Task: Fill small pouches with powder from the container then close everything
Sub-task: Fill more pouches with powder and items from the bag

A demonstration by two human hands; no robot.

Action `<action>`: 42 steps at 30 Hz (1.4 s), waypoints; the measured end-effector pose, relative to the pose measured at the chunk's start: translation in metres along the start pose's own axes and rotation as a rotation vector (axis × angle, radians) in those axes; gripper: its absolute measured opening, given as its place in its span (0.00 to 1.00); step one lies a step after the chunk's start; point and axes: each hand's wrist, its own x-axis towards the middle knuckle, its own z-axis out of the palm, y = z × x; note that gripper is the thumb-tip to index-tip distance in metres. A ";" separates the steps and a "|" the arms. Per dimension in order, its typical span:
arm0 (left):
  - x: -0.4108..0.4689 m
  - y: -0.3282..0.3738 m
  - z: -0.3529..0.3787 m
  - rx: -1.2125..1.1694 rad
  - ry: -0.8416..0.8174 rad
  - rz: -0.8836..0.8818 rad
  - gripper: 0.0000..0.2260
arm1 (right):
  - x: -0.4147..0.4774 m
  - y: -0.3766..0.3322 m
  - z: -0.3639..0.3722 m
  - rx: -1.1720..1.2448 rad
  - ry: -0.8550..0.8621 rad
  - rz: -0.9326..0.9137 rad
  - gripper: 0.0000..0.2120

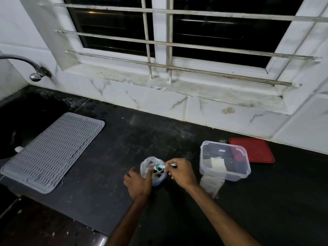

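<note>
Head view: right hand (pixel 181 172) holds spoon (pixel 160 167) over pouch (pixel 148 166).

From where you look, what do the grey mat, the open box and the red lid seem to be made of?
Grey mat: probably silicone or rubber, matte, with moulded wavy ridges.
Open box: clear rigid plastic; its contents show through the walls.
Red lid: likely plastic, dull sheen, with a raised rim.

We look down from one camera on the person's head, close above both hands, facing across the dark countertop (pixel 110 174) toward the barred window (pixel 177 32) on the far wall.
</note>
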 end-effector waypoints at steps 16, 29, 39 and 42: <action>0.043 0.004 -0.008 -0.240 -0.246 -0.151 0.13 | 0.028 -0.002 0.045 -0.942 -0.149 -0.042 0.12; 0.026 0.012 0.006 -0.766 -0.560 -0.477 0.16 | 0.037 0.001 0.032 -0.667 -0.138 0.071 0.08; 0.008 0.013 0.017 -0.764 -0.513 -0.468 0.13 | 0.032 0.004 0.015 -0.553 -0.236 0.211 0.10; 0.005 0.010 0.022 -0.712 -0.519 -0.396 0.14 | 0.030 0.007 0.015 -0.509 -0.237 0.230 0.11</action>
